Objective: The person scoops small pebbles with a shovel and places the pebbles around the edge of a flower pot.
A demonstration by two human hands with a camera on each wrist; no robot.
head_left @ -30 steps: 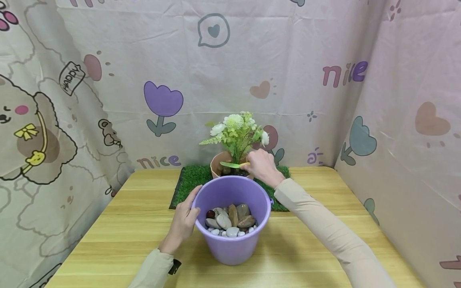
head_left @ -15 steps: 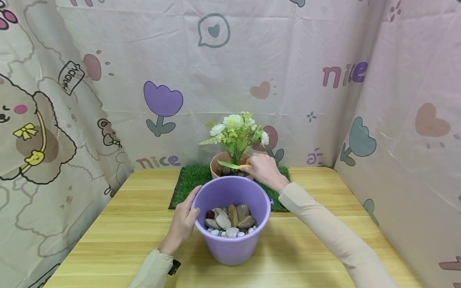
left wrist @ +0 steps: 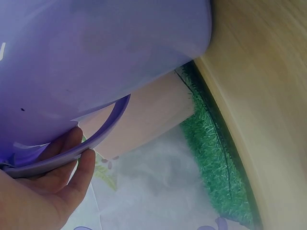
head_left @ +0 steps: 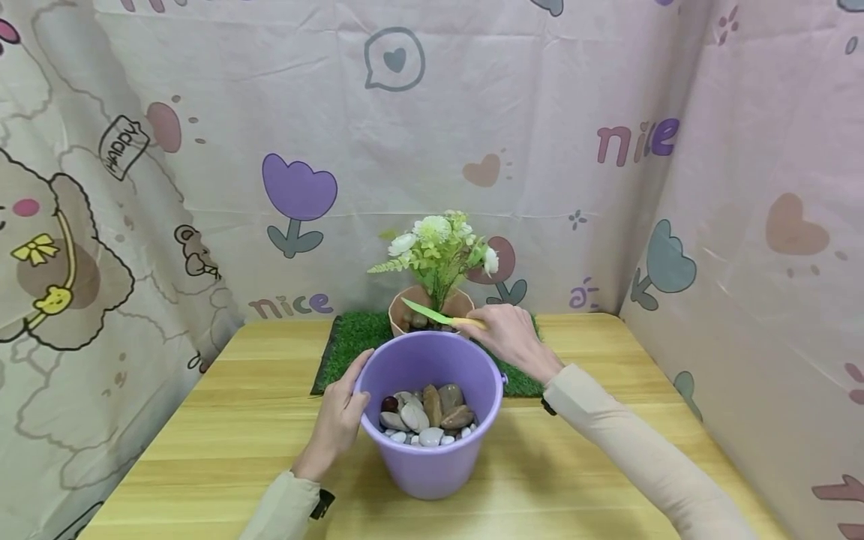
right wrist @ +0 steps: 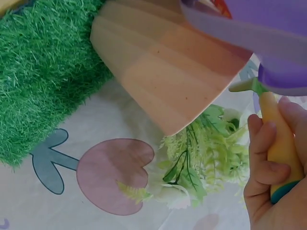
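A purple bucket [head_left: 432, 469] stands on the table, holding several large stones [head_left: 432, 405] and small pale pebbles. My left hand [head_left: 335, 420] grips its left rim; in the left wrist view the fingers curl at the bucket's curved handle [left wrist: 103, 129]. My right hand [head_left: 516, 337] holds a small trowel [head_left: 466, 322] by its yellow handle, and the green blade points left and up. That blade overlaps the front of the pink flowerpot [head_left: 398, 311] behind the bucket. White flowers with green leaves [head_left: 439, 251] rise from the pot, and brown stones show inside it.
Under the pot lies a green artificial grass mat [head_left: 351, 341] at the back of the wooden table [head_left: 223, 450]. A printed cloth [head_left: 405, 150] hangs behind and along both sides.
My right hand has drawn back toward me and slightly right, with the trowel's blade tip now tilted higher. My left hand keeps its hold on the bucket. The head view has shifted slightly.
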